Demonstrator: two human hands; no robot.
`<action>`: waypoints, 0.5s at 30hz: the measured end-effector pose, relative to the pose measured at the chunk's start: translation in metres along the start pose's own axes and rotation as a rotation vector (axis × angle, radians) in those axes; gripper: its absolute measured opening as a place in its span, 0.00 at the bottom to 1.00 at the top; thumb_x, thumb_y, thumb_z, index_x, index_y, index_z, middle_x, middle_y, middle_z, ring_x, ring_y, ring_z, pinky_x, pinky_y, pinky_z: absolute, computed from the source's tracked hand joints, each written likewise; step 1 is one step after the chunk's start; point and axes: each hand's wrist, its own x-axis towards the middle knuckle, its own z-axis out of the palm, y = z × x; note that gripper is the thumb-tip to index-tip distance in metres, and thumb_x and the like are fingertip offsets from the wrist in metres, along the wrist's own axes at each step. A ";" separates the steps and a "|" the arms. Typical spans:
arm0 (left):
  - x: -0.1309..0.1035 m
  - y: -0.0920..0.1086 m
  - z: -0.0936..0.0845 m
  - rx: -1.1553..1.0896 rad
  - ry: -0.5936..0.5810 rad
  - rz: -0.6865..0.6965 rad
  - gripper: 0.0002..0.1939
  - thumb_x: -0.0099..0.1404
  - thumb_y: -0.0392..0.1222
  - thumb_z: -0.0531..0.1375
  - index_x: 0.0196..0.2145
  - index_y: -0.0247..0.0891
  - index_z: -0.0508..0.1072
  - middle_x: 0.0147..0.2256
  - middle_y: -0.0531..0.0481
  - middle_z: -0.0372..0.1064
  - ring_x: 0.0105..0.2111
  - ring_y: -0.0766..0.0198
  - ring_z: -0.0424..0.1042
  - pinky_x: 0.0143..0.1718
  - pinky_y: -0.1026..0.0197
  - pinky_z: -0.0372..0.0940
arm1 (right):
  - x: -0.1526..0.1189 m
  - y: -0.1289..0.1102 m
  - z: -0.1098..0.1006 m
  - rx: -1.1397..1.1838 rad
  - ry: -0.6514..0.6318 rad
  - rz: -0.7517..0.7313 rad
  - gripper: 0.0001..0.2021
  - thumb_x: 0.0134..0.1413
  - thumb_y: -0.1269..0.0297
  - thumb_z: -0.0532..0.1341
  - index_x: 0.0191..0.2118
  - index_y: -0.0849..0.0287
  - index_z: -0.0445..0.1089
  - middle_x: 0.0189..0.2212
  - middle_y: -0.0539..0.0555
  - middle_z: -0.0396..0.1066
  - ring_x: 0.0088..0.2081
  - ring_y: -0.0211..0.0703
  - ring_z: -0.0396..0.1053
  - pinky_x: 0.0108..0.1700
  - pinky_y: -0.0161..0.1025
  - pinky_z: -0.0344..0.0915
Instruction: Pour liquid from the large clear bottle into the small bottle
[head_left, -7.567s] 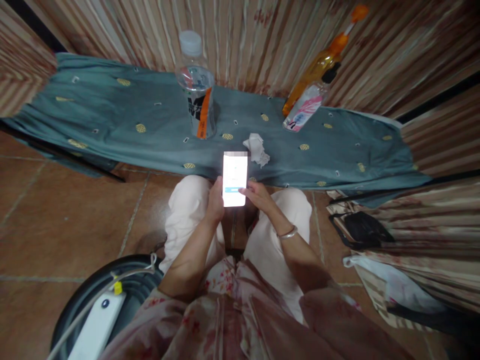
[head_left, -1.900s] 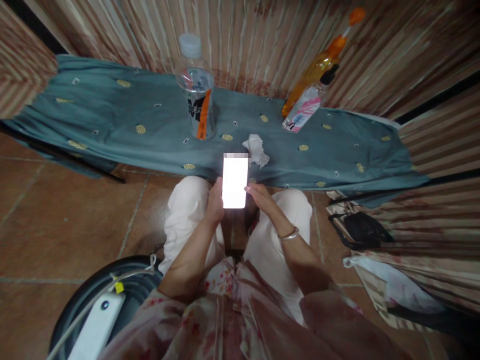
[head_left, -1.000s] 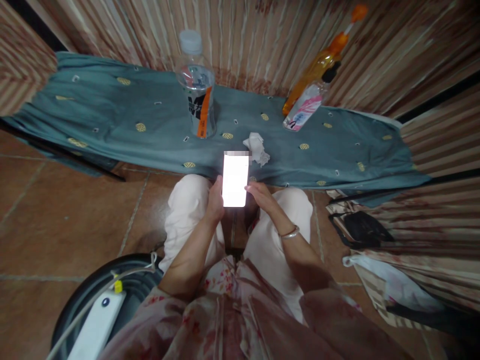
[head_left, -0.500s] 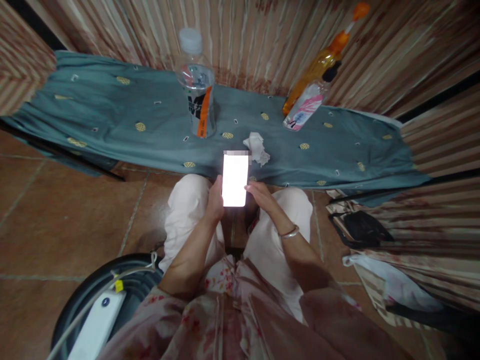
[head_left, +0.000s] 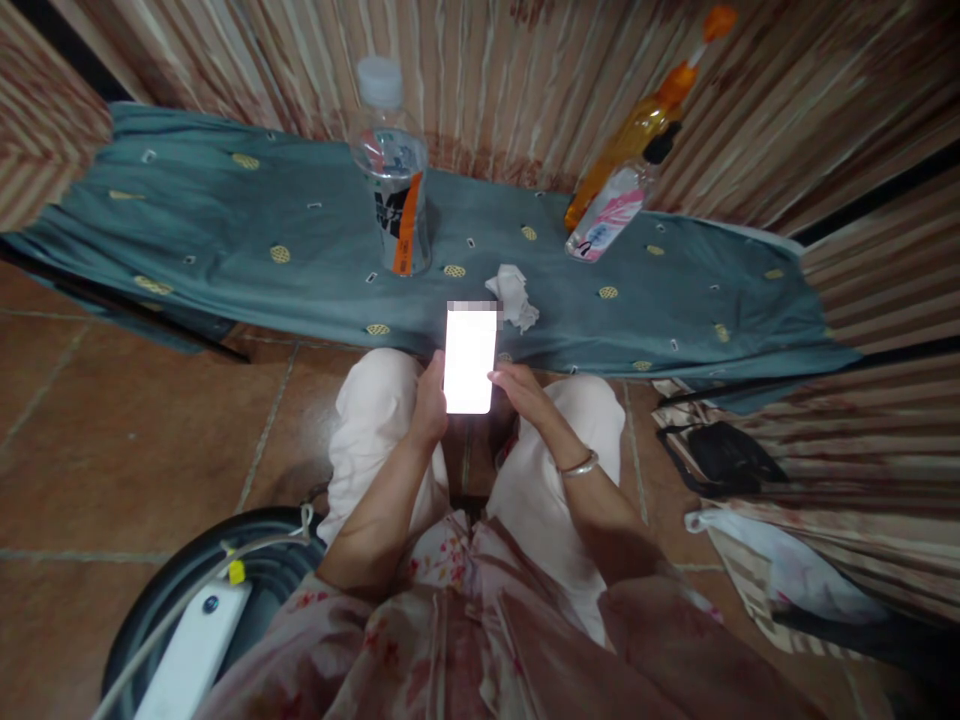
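Note:
A phone with a bright white screen is held upright between my two hands, above my knees at the table's near edge. My left hand is wrapped round its left side. On the other side, my right hand grips the right edge, its thumb at the screen's lower right. Just beyond the phone, a crumpled white tissue lies on the teal patterned cloth. The fingers behind the phone are hidden.
A clear bottle with a white cap stands on the cloth. Further right are an orange pump bottle and a pink-labelled bottle. A black round tub holds a white device at lower left. A black bag lies at right.

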 end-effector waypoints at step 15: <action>-0.001 0.000 0.000 -0.002 0.007 0.020 0.31 0.62 0.69 0.64 0.42 0.36 0.81 0.40 0.44 0.83 0.43 0.53 0.82 0.45 0.55 0.73 | 0.001 0.003 0.001 0.038 -0.003 0.009 0.11 0.51 0.55 0.58 0.24 0.55 0.68 0.25 0.48 0.70 0.34 0.46 0.66 0.41 0.40 0.62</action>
